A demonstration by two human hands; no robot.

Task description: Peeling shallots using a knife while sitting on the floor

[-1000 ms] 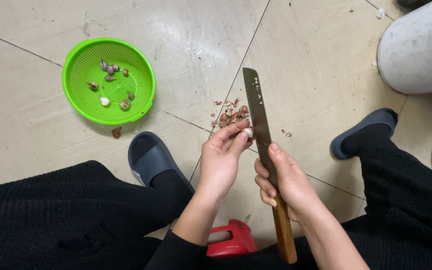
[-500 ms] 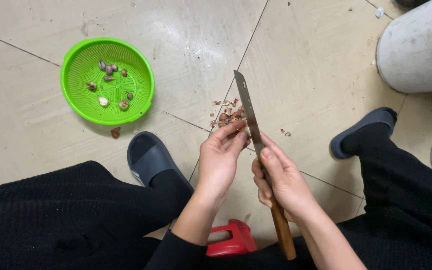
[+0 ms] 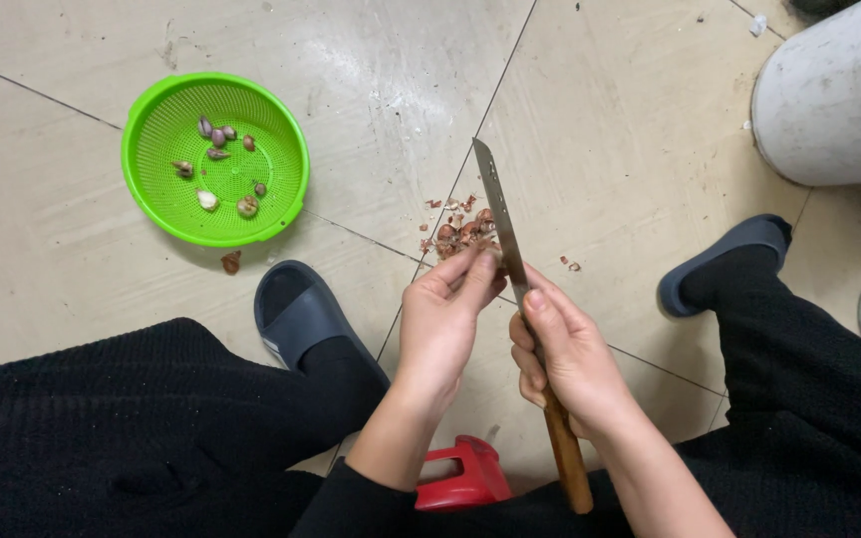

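My right hand (image 3: 565,359) grips a long knife (image 3: 498,214) with a wooden handle, blade pointing away from me. My left hand (image 3: 445,319) pinches something small at its fingertips against the blade; my fingers hide it. Below the hands, a small pile of reddish-brown peelings (image 3: 458,231) lies on the tiled floor. A green plastic colander (image 3: 151,189) sits at the upper left with several small cloves or bulbs (image 3: 216,149) inside.
My legs in black clothing and two dark grey slippers (image 3: 301,309) frame the spot. A red low stool (image 3: 460,478) shows beneath me. A large white container (image 3: 829,100) stands at the upper right. One peel scrap (image 3: 230,262) lies by the colander.
The knife blade has turned from flat-on to nearly edge-on and tilted slightly left. My left fingers shifted along the blade. The colander and peelings stay in place.
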